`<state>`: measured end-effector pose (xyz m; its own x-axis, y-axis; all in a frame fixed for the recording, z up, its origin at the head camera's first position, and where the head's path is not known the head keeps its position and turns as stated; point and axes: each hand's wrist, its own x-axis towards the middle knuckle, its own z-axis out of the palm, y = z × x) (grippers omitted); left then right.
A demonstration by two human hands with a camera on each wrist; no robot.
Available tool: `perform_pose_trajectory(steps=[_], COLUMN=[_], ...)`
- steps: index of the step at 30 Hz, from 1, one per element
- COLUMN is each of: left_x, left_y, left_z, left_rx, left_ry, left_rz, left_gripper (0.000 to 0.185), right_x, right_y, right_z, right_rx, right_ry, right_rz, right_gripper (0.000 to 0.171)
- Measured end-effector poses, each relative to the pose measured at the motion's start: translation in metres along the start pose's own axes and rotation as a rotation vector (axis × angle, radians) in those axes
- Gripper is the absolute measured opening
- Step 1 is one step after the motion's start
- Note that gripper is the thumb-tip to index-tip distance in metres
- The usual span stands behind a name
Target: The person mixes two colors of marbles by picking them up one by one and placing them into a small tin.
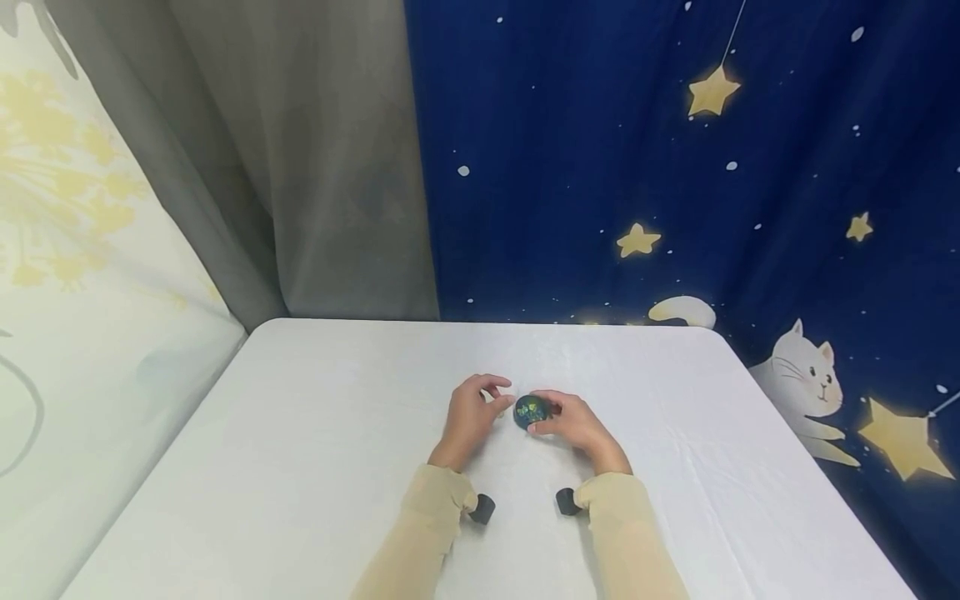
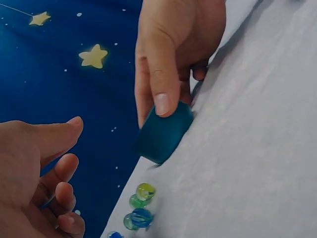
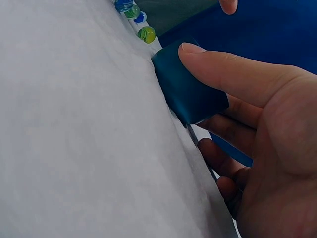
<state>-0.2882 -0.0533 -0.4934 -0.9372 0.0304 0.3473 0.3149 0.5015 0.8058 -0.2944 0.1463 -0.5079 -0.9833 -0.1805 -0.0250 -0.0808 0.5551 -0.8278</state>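
A small dark blue cup (image 1: 531,412) sits on the white table (image 1: 315,467), about halfway between the left edge and the right edge and a bit closer to the far edge than to the person. It lies between the two hands, so neither hand has far to go, but the right hand (image 1: 572,423) is the one that has it. The thumb lies along one side of the cup (image 3: 190,89) and the other fingers curl round behind it, so the right hand grips it. In the head view the cup's round opening faces up toward the camera and something green and yellow shows inside. Whether the cup stands flat or tips a little toward the left hand is hard to tell.

A few glass marbles (image 2: 138,207) lie on the table just beside the cup, on its left side, toward the left hand (image 1: 471,414). They are blue, green and yellow, they sit close together, and they are not touching the cup.

The left hand rests on the table just beside the cup and holds nothing. Its fingers (image 2: 64,171) are loosely bent and its thumb points toward the cup with a small gap between them. Both arms wear pale tan sleeves (image 1: 427,533) and come in from the near edge.
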Motion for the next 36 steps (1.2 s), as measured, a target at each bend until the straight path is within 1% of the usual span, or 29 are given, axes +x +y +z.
perform_pose_trajectory(steps=[8,12,14,22,26,29,33,36], left_x=[0.001,0.001,0.002,0.006,0.006,0.006,0.006,0.005], left_y=[0.0,-0.001,-0.003,-0.015,-0.018,-0.02,-0.02,-0.022], left_z=[-0.007,-0.012,-0.015,-0.025,-0.027,-0.028,-0.028,-0.028], left_rx=[-0.004,-0.017,-0.018,-0.024,-0.006,0.026,0.065,0.072], left_ry=[0.005,-0.006,-0.008,0.012,0.0,-0.011,-0.03,-0.046], left_rz=[-0.043,-0.085,-0.095,-0.1,-0.102,-0.113,-0.142,-0.15], left_gripper=[0.02,0.021,0.021,0.019,0.019,0.019,0.017,0.016], right_x=[-0.003,-0.004,-0.004,-0.004,-0.004,-0.005,-0.005,-0.005], right_y=[-0.002,-0.003,-0.004,-0.005,-0.005,-0.005,-0.005,-0.005], right_z=[-0.001,-0.001,-0.001,-0.001,-0.001,-0.001,-0.001,-0.001], right_rx=[-0.004,0.0,0.0,0.019,0.009,0.01,0.018,0.018], right_ry=[-0.002,-0.003,-0.004,-0.004,-0.01,-0.012,-0.014,-0.015], right_rz=[0.02,0.024,0.022,0.035,0.026,0.022,0.022,0.019], right_gripper=[0.058,0.057,0.057,0.058,0.058,0.059,0.059,0.059])
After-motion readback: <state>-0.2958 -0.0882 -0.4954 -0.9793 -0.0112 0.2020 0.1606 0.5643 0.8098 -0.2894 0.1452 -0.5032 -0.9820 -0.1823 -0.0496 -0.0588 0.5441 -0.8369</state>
